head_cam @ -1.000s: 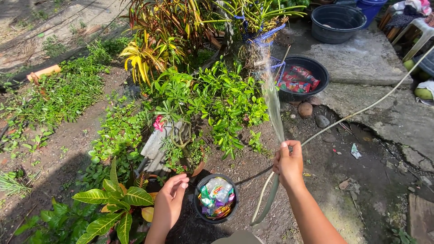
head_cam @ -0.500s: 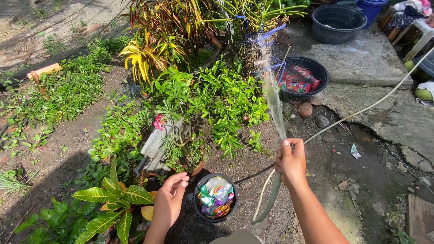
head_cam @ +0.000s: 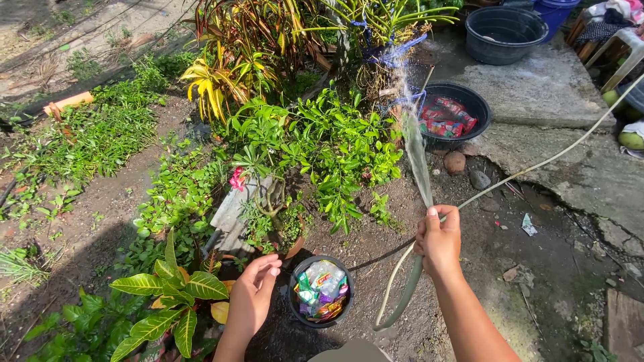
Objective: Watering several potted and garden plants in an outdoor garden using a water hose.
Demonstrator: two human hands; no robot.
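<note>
At lower right of centre, the right hand [head_cam: 439, 240] was clamped on the pale green rubber hose [head_cam: 401, 295], its flat water jet [head_cam: 414, 151] arcing toward the upper-centre plants. The left hand [head_cam: 253, 295] hung open beside the small black pot of wrappers [head_cam: 320, 293]. A slipping thumb would likely swing the spray onto the dirt.

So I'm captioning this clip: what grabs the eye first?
The right hand at centre grips a hose, its spray arcing toward the plants ahead. Below, the open left hand hovers beside a small black pot stuffed with bright wrappers.
</note>
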